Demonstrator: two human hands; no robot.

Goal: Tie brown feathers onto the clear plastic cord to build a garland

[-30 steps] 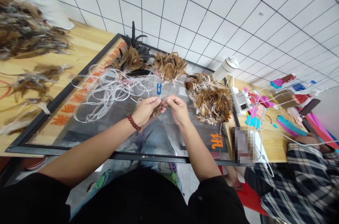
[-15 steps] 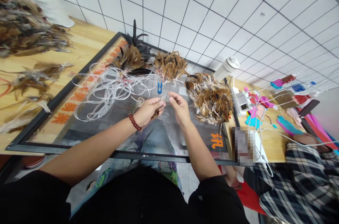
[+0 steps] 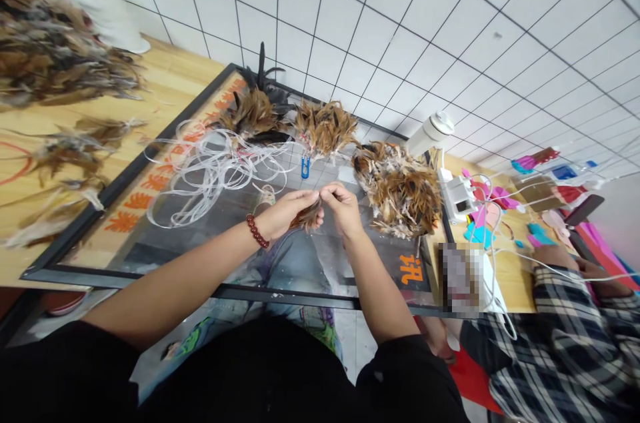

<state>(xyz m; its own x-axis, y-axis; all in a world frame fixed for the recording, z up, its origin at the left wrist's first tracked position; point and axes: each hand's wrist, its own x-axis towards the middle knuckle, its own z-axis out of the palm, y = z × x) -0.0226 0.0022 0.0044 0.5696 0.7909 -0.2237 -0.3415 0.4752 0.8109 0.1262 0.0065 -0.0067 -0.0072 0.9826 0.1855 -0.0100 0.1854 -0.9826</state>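
Observation:
My left hand [image 3: 293,211], with a red bead bracelet at the wrist, is closed on a small bunch of brown feathers [image 3: 306,216]. Its feather tips point down and towards me. At the upper end of the bunch, my right hand [image 3: 343,207] pinches with thumb and finger against the left fingertips; what lies in that pinch is too small to make out. Just beyond the hands lies a small blue U-shaped tool [image 3: 305,167]. A spool of thread [image 3: 266,195] stands partly behind my left hand.
A tangle of clear strips [image 3: 200,176] lies left of my hands. Feather bundles [image 3: 325,126] line the back, with a larger feather heap [image 3: 400,189] at right. Loose feathers [image 3: 65,149] cover the left table. A power adapter [image 3: 457,193] with cables and a person's plaid sleeve [image 3: 560,289] are at right.
My right hand has moved left and now meets the left fingertips. The brown feathers in my left hand show more clearly. The whole view has shifted slightly.

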